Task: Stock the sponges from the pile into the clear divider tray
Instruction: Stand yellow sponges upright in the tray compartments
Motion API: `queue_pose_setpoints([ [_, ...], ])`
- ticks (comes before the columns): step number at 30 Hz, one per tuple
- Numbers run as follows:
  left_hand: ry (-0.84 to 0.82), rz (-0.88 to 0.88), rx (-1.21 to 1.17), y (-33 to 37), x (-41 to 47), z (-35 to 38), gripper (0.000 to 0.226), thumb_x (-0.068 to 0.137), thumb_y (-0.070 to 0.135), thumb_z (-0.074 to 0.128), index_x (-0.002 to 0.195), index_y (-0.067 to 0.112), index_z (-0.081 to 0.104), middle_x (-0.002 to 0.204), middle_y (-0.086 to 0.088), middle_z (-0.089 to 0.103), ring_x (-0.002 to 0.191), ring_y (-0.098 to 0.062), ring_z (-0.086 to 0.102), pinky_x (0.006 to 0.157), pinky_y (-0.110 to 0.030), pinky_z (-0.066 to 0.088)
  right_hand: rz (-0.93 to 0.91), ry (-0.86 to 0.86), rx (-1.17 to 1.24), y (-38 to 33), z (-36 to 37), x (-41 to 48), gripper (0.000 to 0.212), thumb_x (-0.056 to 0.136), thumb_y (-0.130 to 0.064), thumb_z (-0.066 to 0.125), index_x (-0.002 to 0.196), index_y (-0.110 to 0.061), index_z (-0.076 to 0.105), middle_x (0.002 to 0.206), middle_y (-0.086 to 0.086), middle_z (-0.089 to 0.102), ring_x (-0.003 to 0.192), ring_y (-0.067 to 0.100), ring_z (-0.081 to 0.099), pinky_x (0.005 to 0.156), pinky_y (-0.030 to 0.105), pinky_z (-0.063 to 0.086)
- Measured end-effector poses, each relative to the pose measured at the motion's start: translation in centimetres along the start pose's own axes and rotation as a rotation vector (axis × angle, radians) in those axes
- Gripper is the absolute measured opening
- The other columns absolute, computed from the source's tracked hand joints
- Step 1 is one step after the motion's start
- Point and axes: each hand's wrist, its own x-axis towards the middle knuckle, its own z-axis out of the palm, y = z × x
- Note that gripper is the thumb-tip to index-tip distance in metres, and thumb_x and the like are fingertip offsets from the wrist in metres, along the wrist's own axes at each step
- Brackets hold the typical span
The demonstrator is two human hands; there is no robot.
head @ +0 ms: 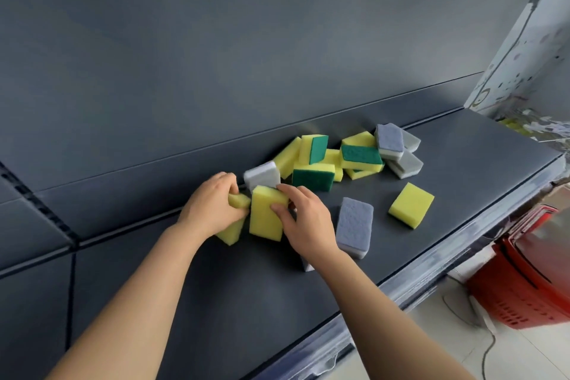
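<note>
Two bare forearms reach in from the near edge over a dark grey shelf (246,302). The left hand (212,207) has its fingers (229,183) curled down over one yellow sponge (230,233), gripping it so that only the ends of the sponge show. Just to its right, the right hand (305,219) pinches an upright yellow sponge (263,222): the thumb presses its broad face and the fingers (287,190) hook over its top edge. The two held sponges stand side by side, close enough that I cannot tell if they touch.

Beside the right wrist a flat grey sponge (354,225) lies on the shelf, and a corner of another grey one (307,265) shows under the wrist. Farther right a lone yellow sponge (411,203) lies apart.

Behind the hands a pale grey sponge (262,174) stands on edge. Beyond it, the pile (361,154) of yellow-and-green and grey sponges is heaped against the back panel (216,55). A red basket (524,287) sits on the floor to the right.
</note>
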Motion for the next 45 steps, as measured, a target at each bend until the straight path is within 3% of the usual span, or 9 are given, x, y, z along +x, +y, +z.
queue_pose_setpoints([
  [2,-0.011,-0.043,-0.019,0.0,-1.1,-0.1,0.033,0.067,0.033,0.076,0.08,0.019,0.05,0.085,0.008,0.05,0.078,-0.018,0.05,0.055,-0.031,0.036,-0.02,0.003,0.027,-0.1,-0.1,-0.4,0.039,0.092,-0.036,0.056,0.128,-0.022,0.054,0.105,-0.003,0.059,0.095,0.017,0.056,0.08,0.036,0.049],
  [8,0.154,-0.191,-0.282,-0.9,-5.9,-0.5,0.02,0.078,0.027,0.073,0.097,0.028,0.069,0.09,0.007,0.057,0.083,-0.013,0.053,0.065,-0.029,0.041,-0.06,0.041,0.19,-0.7,-1.1,-1.5,0.029,0.087,-0.028,0.065,0.116,-0.025,0.064,0.093,-0.008,0.061,0.081,0.01,0.055,0.074,0.027,0.048],
  [12,0.222,-0.309,-0.431,-2.0,-10.4,-1.1,0.023,0.091,0.022,0.056,0.109,0.031,0.068,0.106,0.01,0.061,0.1,-0.013,0.055,0.085,-0.032,0.045,-0.069,0.006,0.361,-2.2,-0.7,-2.3,0.028,0.088,-0.028,0.064,0.115,-0.022,0.067,0.093,-0.01,0.062,0.074,0.003,0.054,0.068,0.01,0.041],
  [14,0.27,-0.357,-0.502,-2.2,-12.9,-1.6,0.025,0.093,0.019,0.053,0.107,0.032,0.068,0.108,0.011,0.062,0.103,-0.011,0.056,0.089,-0.031,0.044,-0.061,-0.052,0.43,-3.1,0.0,-2.9,0.027,0.09,-0.029,0.061,0.115,-0.023,0.067,0.091,-0.008,0.063,0.076,0.003,0.054,0.067,0.011,0.04],
  [19,0.448,-0.495,-0.687,-2.4,-19.0,-3.2,0.03,0.091,0.011,0.057,0.088,0.039,0.068,0.099,0.015,0.067,0.095,-0.004,0.058,0.082,-0.026,0.045,-0.053,-0.157,0.578,-6.0,1.9,-4.7,0.02,0.088,-0.024,0.064,0.107,-0.027,0.071,0.084,-0.013,0.062,0.073,0.0,0.054,0.067,0.011,0.043],
  [25,0.619,-0.634,-0.755,-4.1,-25.9,-5.1,0.018,0.088,0.011,0.061,0.087,0.026,0.071,0.093,0.001,0.069,0.088,-0.017,0.06,0.074,-0.034,0.047,-0.075,-0.319,0.689,-10.6,4.4,-7.3,0.016,0.087,-0.024,0.067,0.101,-0.028,0.072,0.088,-0.006,0.067,0.078,0.011,0.059,0.072,0.02,0.048],
  [31,0.755,-0.71,-0.743,-6.5,-33.7,-7.9,0.017,0.089,0.013,0.06,0.088,0.026,0.071,0.093,0.0,0.069,0.085,-0.013,0.06,0.072,-0.031,0.049,-0.159,-0.477,0.73,-16.9,7.7,-11.4,0.014,0.088,-0.025,0.065,0.1,-0.03,0.071,0.092,-0.007,0.068,0.076,0.003,0.057,0.07,0.011,0.044],
  [40,0.897,-0.774,-0.726,-12.3,-47.2,-13.8,0.018,0.088,0.015,0.062,0.085,0.031,0.068,0.095,0.003,0.068,0.087,-0.01,0.06,0.074,-0.024,0.048,-0.228,-0.601,0.774,-29.1,13.4,-20.6,0.013,0.087,-0.027,0.066,0.098,-0.03,0.071,0.091,-0.007,0.069,0.071,0.003,0.055,0.07,0.015,0.044],
  [45,0.893,-0.757,-0.69,-16.5,-53.8,-17.0,0.016,0.088,0.015,0.063,0.089,0.03,0.07,0.097,0.002,0.069,0.09,-0.011,0.062,0.076,-0.027,0.049,-0.225,-0.627,0.795,-35.3,16.4,-25.4,0.013,0.086,-0.029,0.067,0.098,-0.029,0.072,0.087,-0.01,0.067,0.067,0.0,0.053,0.067,0.012,0.043],
])
